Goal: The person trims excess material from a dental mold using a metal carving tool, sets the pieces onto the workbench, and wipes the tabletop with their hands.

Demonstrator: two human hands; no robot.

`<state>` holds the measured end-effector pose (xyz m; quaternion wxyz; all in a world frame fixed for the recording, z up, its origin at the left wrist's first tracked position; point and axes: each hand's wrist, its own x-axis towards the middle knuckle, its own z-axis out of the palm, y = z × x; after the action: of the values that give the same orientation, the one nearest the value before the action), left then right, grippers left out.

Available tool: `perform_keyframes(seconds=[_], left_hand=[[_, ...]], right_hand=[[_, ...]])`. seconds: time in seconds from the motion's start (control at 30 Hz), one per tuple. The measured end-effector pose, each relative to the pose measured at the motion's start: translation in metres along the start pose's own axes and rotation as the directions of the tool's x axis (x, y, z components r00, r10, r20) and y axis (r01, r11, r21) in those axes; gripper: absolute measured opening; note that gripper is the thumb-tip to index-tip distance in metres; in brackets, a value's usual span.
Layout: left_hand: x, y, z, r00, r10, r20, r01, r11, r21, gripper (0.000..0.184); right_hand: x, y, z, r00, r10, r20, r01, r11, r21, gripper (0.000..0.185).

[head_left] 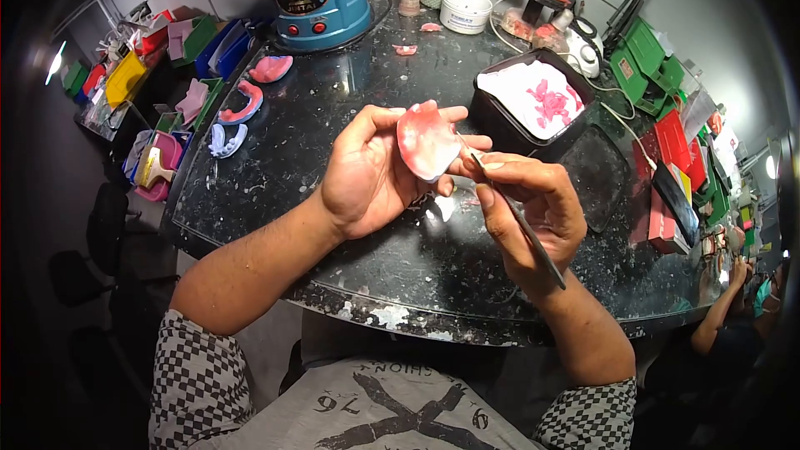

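My left hand [364,173] is closed around a pink and whitish dental wax plate [425,143], with its fingers behind the piece and the thumb along its upper left edge. Between the thumb and fingers of my right hand [546,204] is a slim dark carving tool [533,240]. Its working end points up and left beside the right edge of the plate; I cannot tell whether it touches. Both hands are above the black worktable [400,271].
Several dental pieces, including a pink arch [242,105], lie at left. A blue machine [321,4] stands behind them. On the right is a black tray [521,135] with pink scraps on white lining. Coloured bins [646,62] and another person's arm [721,308] appear farther right.
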<state>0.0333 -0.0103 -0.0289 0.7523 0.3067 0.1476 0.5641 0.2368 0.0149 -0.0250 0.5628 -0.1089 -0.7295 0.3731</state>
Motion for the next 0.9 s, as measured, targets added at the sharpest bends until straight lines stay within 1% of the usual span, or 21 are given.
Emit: perform_keyframes(seconds=[0.03, 0.07, 0.13, 0.17, 0.2, 0.3, 0.5, 0.57, 0.6, 0.67, 0.8, 0.9], left_hand=[[0.0, 0.0, 0.01, 0.995, 0.001, -0.103, 0.001, 1.0, 0.019, 0.071], [-0.001, 0.0, 0.004, 0.994, 0.007, -0.106, -0.005, 1.0, 0.018, 0.071], [0.0, 0.001, -0.008, 0.996, -0.021, 0.085, 0.023, 1.0, -0.022, 0.069], [-0.001, -0.001, -0.002, 0.999, -0.031, -0.006, 0.031, 0.999, -0.035, 0.07], [-0.001, -0.001, 0.001, 1.0, -0.03, -0.006, 0.03, 0.999, -0.036, 0.07], [-0.001, -0.001, 0.002, 0.998, -0.062, -0.01, 0.062, 0.998, -0.005, 0.07], [-0.001, -0.001, -0.001, 0.999, -0.033, 0.002, 0.033, 0.998, -0.049, 0.07], [-0.001, -0.001, -0.001, 0.999, -0.029, 0.017, 0.031, 0.989, -0.148, 0.066], [-0.001, -0.001, -0.001, 0.999, -0.03, 0.017, 0.032, 0.988, -0.149, 0.066], [-0.001, 0.0, -0.001, 0.999, -0.021, 0.026, 0.022, 0.998, -0.065, 0.069], [-0.001, -0.001, -0.002, 0.999, -0.01, 0.051, 0.013, 0.998, -0.055, 0.068], [-0.001, 0.0, 0.001, 1.0, 0.0, 0.012, 0.0, 1.0, -0.001, 0.069]], right_hand=[[0.001, -0.001, 0.0, 1.0, 0.0, 0.005, 0.0, 1.0, 0.002, 0.027], [0.003, -0.004, -0.001, 0.999, -0.027, 0.034, 0.028, 0.999, -0.032, 0.027], [0.006, -0.006, -0.002, 0.996, -0.051, 0.067, 0.056, 0.996, -0.063, 0.027], [0.009, -0.006, -0.003, 0.994, -0.08, 0.081, 0.089, 0.99, -0.111, 0.027], [0.01, -0.006, -0.004, 0.99, -0.108, 0.096, 0.123, 0.979, -0.16, 0.027], [0.01, -0.005, -0.005, 0.993, -0.096, 0.075, 0.109, 0.973, -0.203, 0.026], [0.013, -0.006, -0.004, 0.989, -0.118, 0.085, 0.135, 0.962, -0.236, 0.027], [0.013, -0.006, -0.004, 0.99, -0.111, 0.085, 0.129, 0.963, -0.235, 0.028], [0.013, -0.006, -0.005, 0.991, -0.105, 0.085, 0.123, 0.965, -0.233, 0.028], [0.013, -0.004, -0.006, 0.989, -0.118, 0.091, 0.136, 0.963, -0.231, 0.028], [0.013, -0.001, -0.006, 0.984, -0.146, 0.105, 0.167, 0.957, -0.235, 0.029], [0.013, -0.002, -0.005, 0.986, -0.137, 0.092, 0.155, 0.958, -0.24, 0.028]])
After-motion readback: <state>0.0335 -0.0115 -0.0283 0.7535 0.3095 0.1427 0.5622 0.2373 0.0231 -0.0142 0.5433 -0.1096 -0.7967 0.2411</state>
